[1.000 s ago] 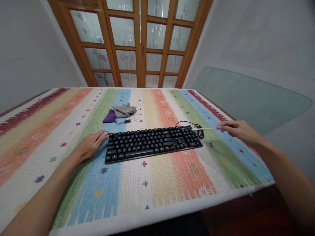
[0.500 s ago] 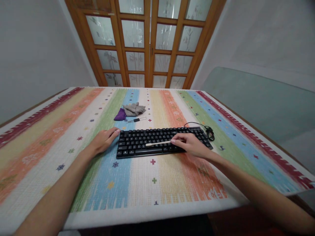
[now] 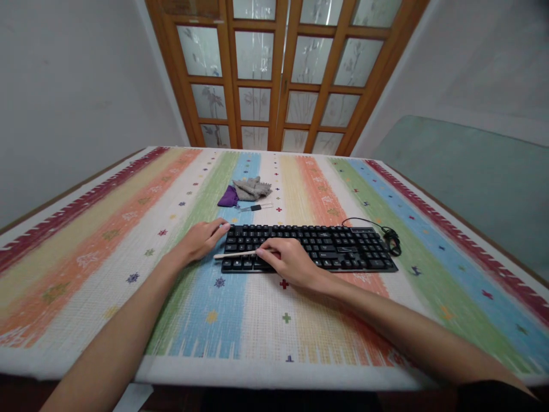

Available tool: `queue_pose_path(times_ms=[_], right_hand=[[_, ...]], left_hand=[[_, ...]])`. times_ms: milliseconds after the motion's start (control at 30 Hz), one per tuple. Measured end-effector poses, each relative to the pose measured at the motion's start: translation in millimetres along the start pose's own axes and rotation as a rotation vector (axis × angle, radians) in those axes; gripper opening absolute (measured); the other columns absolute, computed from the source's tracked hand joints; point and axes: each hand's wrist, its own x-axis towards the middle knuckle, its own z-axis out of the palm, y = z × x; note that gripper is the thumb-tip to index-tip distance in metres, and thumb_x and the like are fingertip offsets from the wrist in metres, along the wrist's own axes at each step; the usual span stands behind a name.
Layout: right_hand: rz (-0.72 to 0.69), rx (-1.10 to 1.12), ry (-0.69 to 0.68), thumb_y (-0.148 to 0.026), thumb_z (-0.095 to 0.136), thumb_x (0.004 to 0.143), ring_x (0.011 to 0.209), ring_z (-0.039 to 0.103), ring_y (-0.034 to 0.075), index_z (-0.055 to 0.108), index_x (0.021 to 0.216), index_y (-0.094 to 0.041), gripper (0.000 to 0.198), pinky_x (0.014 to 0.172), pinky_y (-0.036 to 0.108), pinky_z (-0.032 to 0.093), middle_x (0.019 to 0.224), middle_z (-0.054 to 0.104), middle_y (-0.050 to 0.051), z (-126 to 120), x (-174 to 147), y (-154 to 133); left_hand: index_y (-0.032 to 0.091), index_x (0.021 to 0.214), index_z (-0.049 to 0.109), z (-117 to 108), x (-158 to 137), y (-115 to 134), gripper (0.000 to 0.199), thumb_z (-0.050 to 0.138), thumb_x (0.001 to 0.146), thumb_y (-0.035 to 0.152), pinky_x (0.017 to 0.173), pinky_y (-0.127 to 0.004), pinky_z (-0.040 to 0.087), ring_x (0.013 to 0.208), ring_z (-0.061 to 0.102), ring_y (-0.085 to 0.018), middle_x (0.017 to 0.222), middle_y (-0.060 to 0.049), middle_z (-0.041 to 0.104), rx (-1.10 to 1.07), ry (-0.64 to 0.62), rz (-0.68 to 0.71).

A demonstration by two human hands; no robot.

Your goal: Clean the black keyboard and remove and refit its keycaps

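Note:
A black keyboard (image 3: pixel 338 249) lies across the striped tablecloth. My left hand (image 3: pixel 205 239) is closed on its upper left corner, thumb and forefinger at the edge. Between the thumb and fingers of my right hand (image 3: pixel 288 257) is a slim, pale toothbrush (image 3: pixel 235 254), held low and nearly level. The toothbrush's head points left and reaches just past the keyboard's left end, over the lower rows of keys. My right hand covers some of the middle keys, and the rest of the handle is hidden in its grip.
Behind the keyboard lie a crumpled grey cloth (image 3: pixel 253 189), a purple cloth pouch (image 3: pixel 228 197) and a small black-handled tool with a wire loop (image 3: pixel 256 208). The keyboard's coiled cable (image 3: pixel 392 241) sits at its right end. Wood-framed glass doors (image 3: pixel 278 86) stand beyond the table.
My right hand has moved the toothbrush left along the keyboard, from the middle to the left end. My left hand stays at the corner. The view has shifted slightly left.

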Motion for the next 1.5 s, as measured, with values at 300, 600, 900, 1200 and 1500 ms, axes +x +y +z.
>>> queue_pose_path(times_ms=[300, 600, 900, 1200, 1500], right_hand=[[-0.061, -0.117, -0.020, -0.032, 0.058, 0.100, 0.079, 0.066, 0.016, 0.074, 0.096, -0.019, 0.022, 0.074, 0.029, 0.044, 0.089, 0.075, 0.005, 8, 1, 0], [-0.042, -0.118, -0.066, -0.035, 0.055, 0.102, 0.076, 0.065, 0.016, 0.075, 0.097, -0.019, 0.027, 0.072, 0.030, 0.043, 0.090, 0.076, 0.006, -3, -10, 3], [0.029, -0.117, -0.094, -0.034, 0.059, 0.097, 0.072, 0.067, 0.016, 0.079, 0.094, -0.019, 0.025, 0.069, 0.029, 0.041, 0.085, 0.078, 0.005, -20, -14, 7], [0.096, -0.067, -0.113, -0.032, 0.061, 0.094, 0.062, 0.062, 0.014, 0.082, 0.093, -0.020, 0.025, 0.063, 0.027, 0.039, 0.076, 0.077, 0.004, -43, -23, 15], [0.132, -0.060, -0.126, -0.036, 0.059, 0.094, 0.058, 0.056, 0.012, 0.082, 0.091, -0.019, 0.029, 0.060, 0.027, 0.035, 0.066, 0.071, 0.002, -61, -36, 29]], left_hand=[[0.021, 0.108, 0.065, 2, 0, -2, 0.056, 0.022, 0.098, 0.057, 0.086, -0.040, 0.050, 0.090, 0.070, -0.030, 0.096, -0.011, 0.075, -0.016, -0.001, -0.001], [0.022, 0.111, 0.067, 0, 0, -1, 0.059, 0.024, 0.098, 0.059, 0.087, -0.040, 0.050, 0.093, 0.070, -0.030, 0.101, -0.011, 0.076, -0.018, 0.001, -0.008], [0.018, 0.117, 0.067, 1, -1, -2, 0.063, 0.026, 0.097, 0.063, 0.081, -0.038, 0.050, 0.085, 0.071, -0.029, 0.089, -0.010, 0.075, -0.002, 0.003, -0.010], [0.019, 0.114, 0.067, -1, -1, 0, 0.062, 0.027, 0.096, 0.063, 0.078, -0.037, 0.048, 0.079, 0.068, -0.027, 0.081, -0.007, 0.074, -0.017, 0.006, -0.014], [0.020, 0.113, 0.068, 0, 0, -1, 0.062, 0.027, 0.096, 0.064, 0.076, -0.037, 0.048, 0.078, 0.068, -0.027, 0.081, -0.007, 0.074, -0.010, 0.020, -0.014]])
